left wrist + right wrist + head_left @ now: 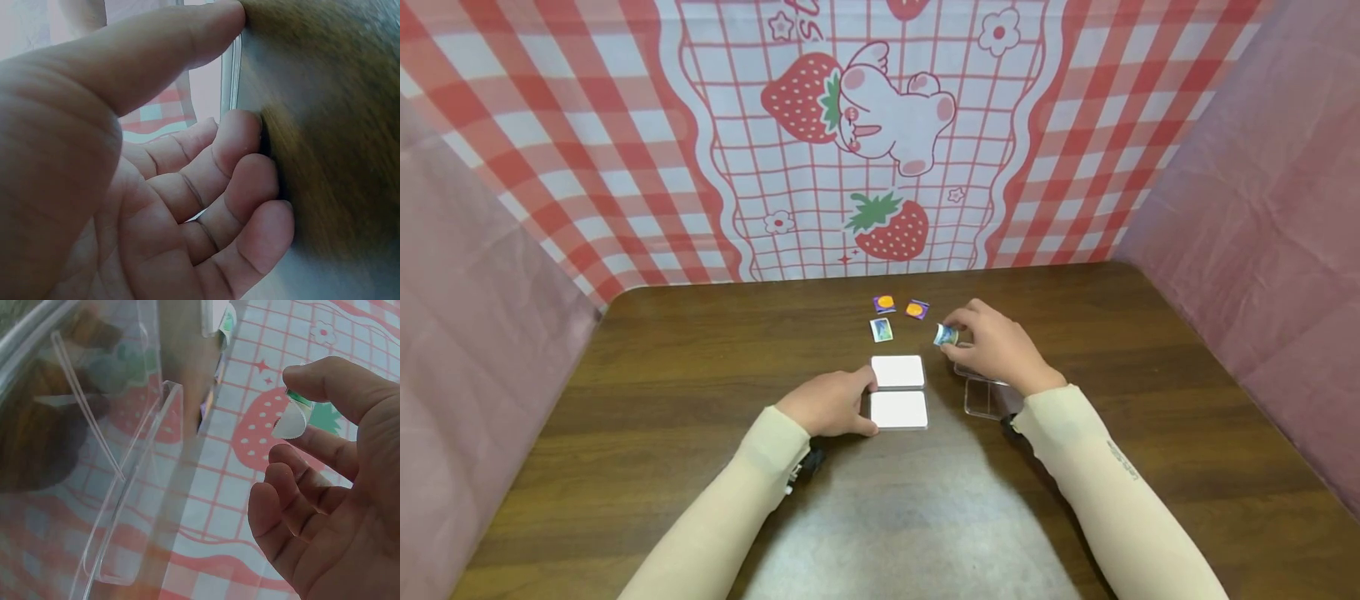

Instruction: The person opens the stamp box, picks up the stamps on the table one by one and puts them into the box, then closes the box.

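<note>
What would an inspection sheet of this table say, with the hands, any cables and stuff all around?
Surface: brown wood-look table, shiny patch near the person.
Job's things: farther white rectangle and nearer white rectangle, lying flat; small printed piece, lifted, curling.
Clutter: blue-green piece, purple-and-orange pieces and clear plastic pieces; these may belong to the job.
Left hand: touches the left ends of both rectangles.
Right hand: pinches the printed piece.
Cables: nothing seen.
Surroundings: strawberry-print cloth behind, pink cloth at both sides.
</note>
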The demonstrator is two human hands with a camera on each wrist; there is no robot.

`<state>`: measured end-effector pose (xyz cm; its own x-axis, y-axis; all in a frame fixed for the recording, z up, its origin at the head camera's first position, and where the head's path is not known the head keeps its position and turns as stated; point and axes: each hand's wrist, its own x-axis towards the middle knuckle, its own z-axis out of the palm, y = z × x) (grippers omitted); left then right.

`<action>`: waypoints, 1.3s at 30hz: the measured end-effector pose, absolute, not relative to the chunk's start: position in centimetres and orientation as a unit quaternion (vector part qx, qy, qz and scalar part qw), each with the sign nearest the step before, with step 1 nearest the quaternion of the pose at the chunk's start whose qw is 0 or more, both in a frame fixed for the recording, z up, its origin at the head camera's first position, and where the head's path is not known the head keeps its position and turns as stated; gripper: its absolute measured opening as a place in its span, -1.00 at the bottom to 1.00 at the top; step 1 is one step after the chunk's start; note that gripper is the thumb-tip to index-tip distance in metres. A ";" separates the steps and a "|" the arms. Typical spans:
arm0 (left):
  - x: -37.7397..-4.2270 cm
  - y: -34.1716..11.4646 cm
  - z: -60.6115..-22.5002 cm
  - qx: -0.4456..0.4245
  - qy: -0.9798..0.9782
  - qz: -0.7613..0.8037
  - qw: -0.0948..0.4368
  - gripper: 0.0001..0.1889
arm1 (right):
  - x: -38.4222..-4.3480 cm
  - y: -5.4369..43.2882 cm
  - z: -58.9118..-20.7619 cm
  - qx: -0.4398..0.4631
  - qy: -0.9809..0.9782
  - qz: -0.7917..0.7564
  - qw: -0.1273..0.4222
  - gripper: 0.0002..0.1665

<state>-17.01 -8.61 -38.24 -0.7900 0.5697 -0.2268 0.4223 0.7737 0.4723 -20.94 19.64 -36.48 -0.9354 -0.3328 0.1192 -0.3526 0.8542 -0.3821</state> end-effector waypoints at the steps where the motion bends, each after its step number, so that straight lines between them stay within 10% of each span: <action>1: -17.0 -8.6 -38.2 0.268 0.924 0.203 0.181 -0.48 | -20.8 19.7 -36.5 0.178 -0.962 0.206 0.027 -0.58; 39: -16.9 -8.4 -38.0 0.265 0.926 0.193 0.187 -0.47 | -19.3 18.0 -36.6 0.252 -0.951 0.174 0.035 -0.65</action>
